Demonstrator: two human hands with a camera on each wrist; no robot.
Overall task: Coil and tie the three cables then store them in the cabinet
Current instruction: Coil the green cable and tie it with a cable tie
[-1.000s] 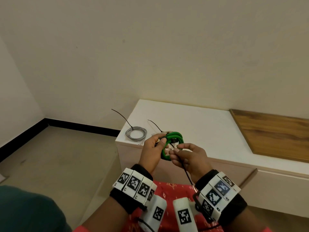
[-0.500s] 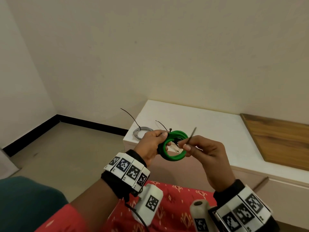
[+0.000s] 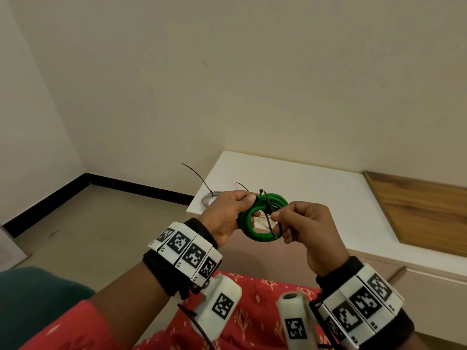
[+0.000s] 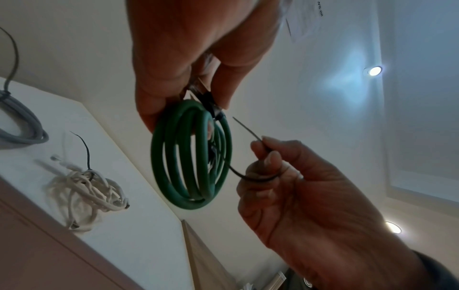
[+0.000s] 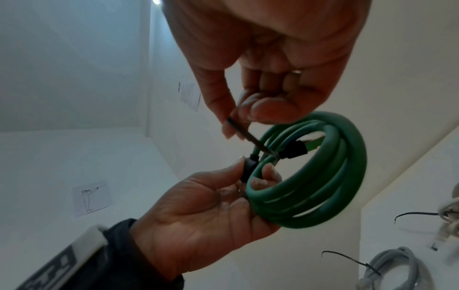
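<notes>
- Two hands of mine are working in the air in front of the white cabinet, with the green cable coiled into a ring between them.
- I am gripping the coil with my left hand, thumb on top and fingers curled round the bundled loops at the ring's left side.
- I am pinching the black zip tie with my right hand, thumb and forefinger closed on its tail and the other fingers curled in.
- That tie is wrapping across the green loops, its head sitting near my left thumb and its thin tip poking out past my right fingertips.
- I am holding the ring roughly upright, clear of the cabinet top and touching nothing but my hands.
- Behind my left hand, the grey cable is lying coiled on the cabinet top, a black tie sticking up from it.
- Just beside it, the white cable is lying in a looser bundle, also with a black tie standing up.
- Further right on the cabinet top, a wooden panel is showing.
</notes>
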